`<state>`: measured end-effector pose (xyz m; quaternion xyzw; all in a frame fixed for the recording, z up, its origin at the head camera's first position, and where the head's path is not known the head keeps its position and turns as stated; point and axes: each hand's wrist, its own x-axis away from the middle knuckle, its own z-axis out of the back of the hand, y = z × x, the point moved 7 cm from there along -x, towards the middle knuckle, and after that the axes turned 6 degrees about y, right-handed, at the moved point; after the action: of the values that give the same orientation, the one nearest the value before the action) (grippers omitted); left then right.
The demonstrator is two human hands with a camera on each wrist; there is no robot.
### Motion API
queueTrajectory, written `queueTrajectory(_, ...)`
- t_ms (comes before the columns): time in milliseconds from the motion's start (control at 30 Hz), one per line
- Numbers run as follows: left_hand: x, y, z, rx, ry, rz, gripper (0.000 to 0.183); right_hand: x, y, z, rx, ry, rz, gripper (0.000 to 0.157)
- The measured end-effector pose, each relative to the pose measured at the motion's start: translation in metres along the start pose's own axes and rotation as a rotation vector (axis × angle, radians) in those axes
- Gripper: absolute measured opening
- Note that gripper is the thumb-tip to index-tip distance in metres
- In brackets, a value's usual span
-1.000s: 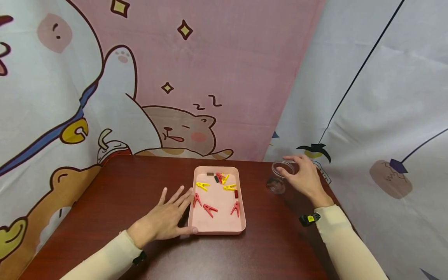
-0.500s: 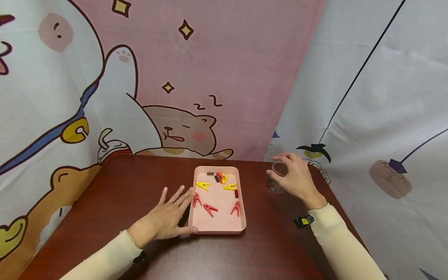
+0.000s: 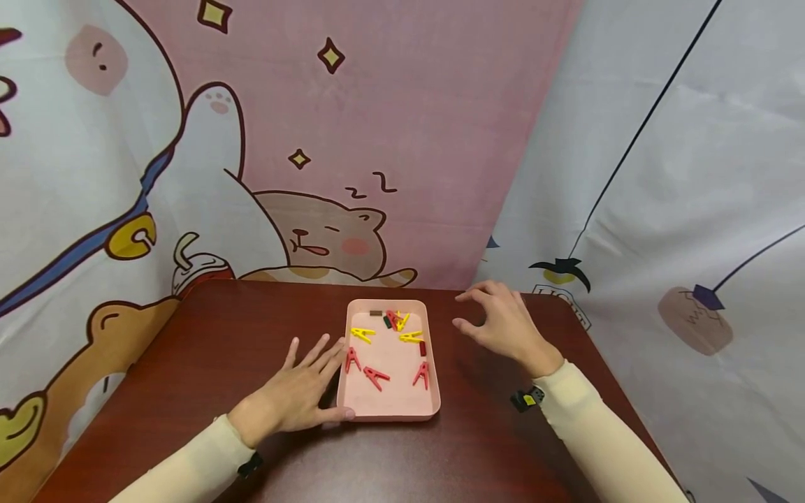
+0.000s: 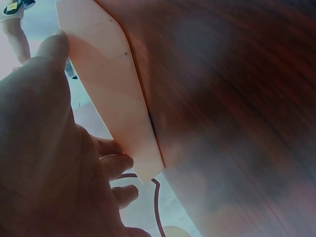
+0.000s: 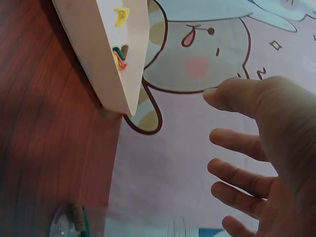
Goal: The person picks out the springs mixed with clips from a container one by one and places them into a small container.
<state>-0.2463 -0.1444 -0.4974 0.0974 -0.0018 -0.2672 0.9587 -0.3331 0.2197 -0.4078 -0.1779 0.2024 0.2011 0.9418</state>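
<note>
My left hand (image 3: 295, 391) rests against the left side of the pink tray (image 3: 393, 405), fingers spread and thumb at its near left corner. Inside lie red clips (image 3: 376, 377), yellow clips (image 3: 363, 334), a brown block (image 3: 376, 313), a dark green block (image 3: 387, 322) and a dark red block (image 3: 423, 348). Right of the tray, above the table, hovers my right hand (image 3: 506, 325); its thumb and fingers are apart and hold nothing. The clear jar (image 5: 61, 224) shows at the bottom of the right wrist view, with brown and green pieces visible there; in the head view the hand hides it.
The brown wooden table (image 3: 251, 321) extends around the tray. A cartoon-printed cloth (image 3: 409, 126) hangs behind its far edge, and more cloth (image 3: 692, 209) hangs along the right side.
My right hand has moved left from the clear jar toward the tray. The left hand stays at the tray's side, and the things in the tray look unmoved.
</note>
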Motion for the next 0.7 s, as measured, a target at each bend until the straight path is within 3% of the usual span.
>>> queueTrajectory(300,0.000,0.002,0.001,0.003,0.003,-0.010,0.121,-0.007,-0.026,-0.021,0.027,-0.059,0.068,0.043)
queueTrajectory(700,0.000,0.002,0.001,0.018,0.006,-0.008,0.120,-0.015,-0.045,-0.058,0.072,-0.206,0.140,0.040)
